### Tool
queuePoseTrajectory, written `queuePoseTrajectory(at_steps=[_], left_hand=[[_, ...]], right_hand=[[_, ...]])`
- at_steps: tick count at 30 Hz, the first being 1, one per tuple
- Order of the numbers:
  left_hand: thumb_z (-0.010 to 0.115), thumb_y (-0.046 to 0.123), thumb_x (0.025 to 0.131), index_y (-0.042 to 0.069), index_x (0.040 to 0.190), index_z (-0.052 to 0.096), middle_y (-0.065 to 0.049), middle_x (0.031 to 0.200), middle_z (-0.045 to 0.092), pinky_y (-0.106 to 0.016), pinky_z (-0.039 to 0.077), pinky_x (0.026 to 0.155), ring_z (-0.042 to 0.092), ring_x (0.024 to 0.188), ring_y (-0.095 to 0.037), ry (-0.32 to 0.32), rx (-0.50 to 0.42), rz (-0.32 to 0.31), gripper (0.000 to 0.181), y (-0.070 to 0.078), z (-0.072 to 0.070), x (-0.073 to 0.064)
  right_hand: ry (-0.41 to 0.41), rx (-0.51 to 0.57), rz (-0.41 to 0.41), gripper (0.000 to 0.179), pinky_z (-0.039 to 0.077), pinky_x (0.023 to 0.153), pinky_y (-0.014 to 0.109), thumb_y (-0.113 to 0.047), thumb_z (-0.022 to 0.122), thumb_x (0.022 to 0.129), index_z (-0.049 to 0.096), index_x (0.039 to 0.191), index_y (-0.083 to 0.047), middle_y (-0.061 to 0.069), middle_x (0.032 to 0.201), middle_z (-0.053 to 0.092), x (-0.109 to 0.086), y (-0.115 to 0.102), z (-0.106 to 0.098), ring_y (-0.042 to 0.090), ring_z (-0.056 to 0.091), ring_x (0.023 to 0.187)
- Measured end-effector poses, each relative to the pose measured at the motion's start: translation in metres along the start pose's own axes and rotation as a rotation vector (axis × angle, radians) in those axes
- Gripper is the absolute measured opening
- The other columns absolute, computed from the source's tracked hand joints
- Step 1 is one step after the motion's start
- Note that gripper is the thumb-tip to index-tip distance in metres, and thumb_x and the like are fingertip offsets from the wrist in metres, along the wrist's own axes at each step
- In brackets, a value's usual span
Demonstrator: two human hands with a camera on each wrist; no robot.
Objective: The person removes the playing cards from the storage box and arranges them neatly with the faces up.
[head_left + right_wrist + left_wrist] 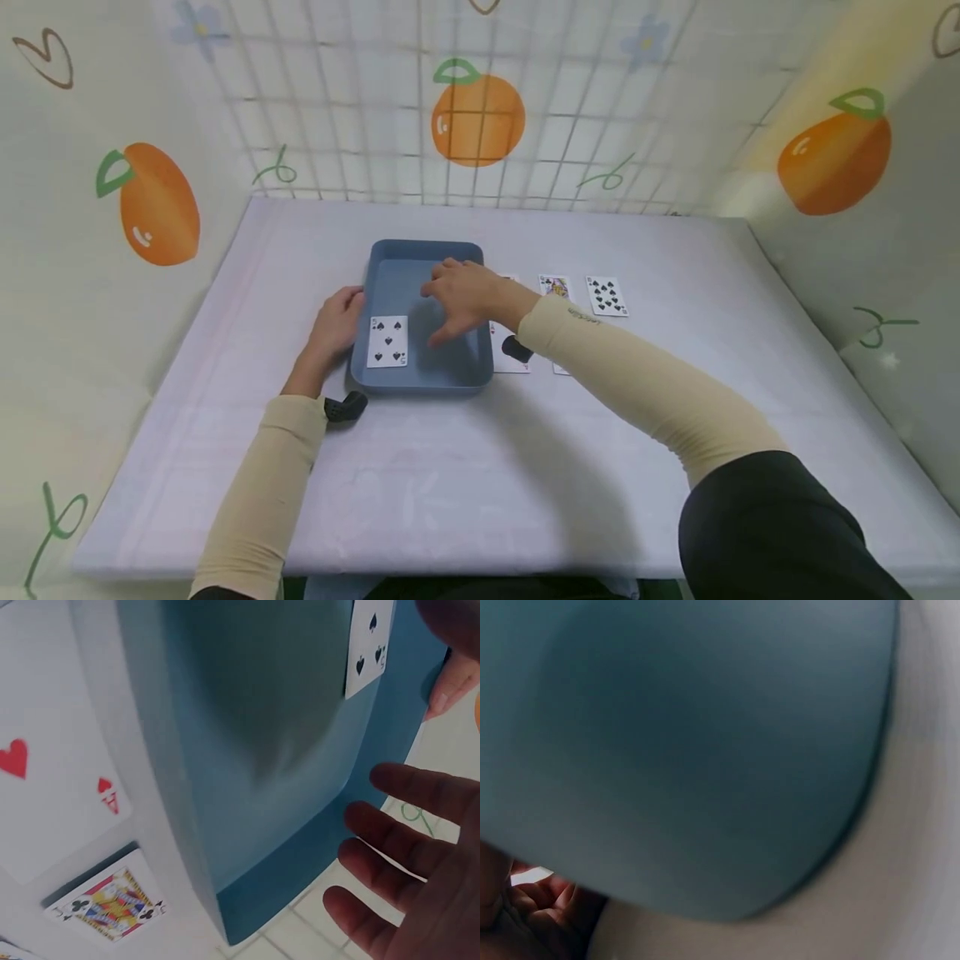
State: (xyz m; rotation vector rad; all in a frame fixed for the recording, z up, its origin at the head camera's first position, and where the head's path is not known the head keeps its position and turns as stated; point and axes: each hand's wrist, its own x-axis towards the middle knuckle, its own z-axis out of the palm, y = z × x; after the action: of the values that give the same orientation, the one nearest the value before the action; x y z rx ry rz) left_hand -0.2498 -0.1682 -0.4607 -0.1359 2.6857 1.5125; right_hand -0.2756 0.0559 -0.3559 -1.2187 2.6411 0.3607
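A shallow blue tray (420, 387) lies on the table, with a five of spades (387, 342) face up near its front left corner. My left hand (336, 323) rests against the tray's left outer side, its fingers loosely bent at the rim. Over the middle of the tray my right hand (465, 296) hovers with fingers spread and nothing between them. The right wrist view shows those fingers (390, 840) apart, above the tray's far wall. Just right of the tray lie an ace of hearts (52, 772) and a jack of clubs (112, 896).
Farther right on the white tablecloth (675, 358) are another face card (555, 286) and a spade card (607, 296). My right forearm partly covers the cards beside the tray. A white wire grid (570, 142) stands behind the table.
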Motion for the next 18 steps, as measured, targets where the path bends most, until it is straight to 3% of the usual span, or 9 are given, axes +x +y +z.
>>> queuePoseTrajectory(at_steps=[18], left_hand=[[0.033,0.032,0.108,0.004,0.147,0.043,-0.018,0.149,0.045,-0.049,0.031,0.114,0.038,0.139,-0.035,0.005,-0.008,0.014,0.049,-0.003,0.0,0.0]], right_hand=[[-0.055,-0.004,-0.02,0.088,0.044,0.1,0.046,-0.071,0.066,0.077,0.053,0.142,-0.014,0.01,0.131,0.054,0.022,-0.022,0.003,0.026,0.047,0.119]])
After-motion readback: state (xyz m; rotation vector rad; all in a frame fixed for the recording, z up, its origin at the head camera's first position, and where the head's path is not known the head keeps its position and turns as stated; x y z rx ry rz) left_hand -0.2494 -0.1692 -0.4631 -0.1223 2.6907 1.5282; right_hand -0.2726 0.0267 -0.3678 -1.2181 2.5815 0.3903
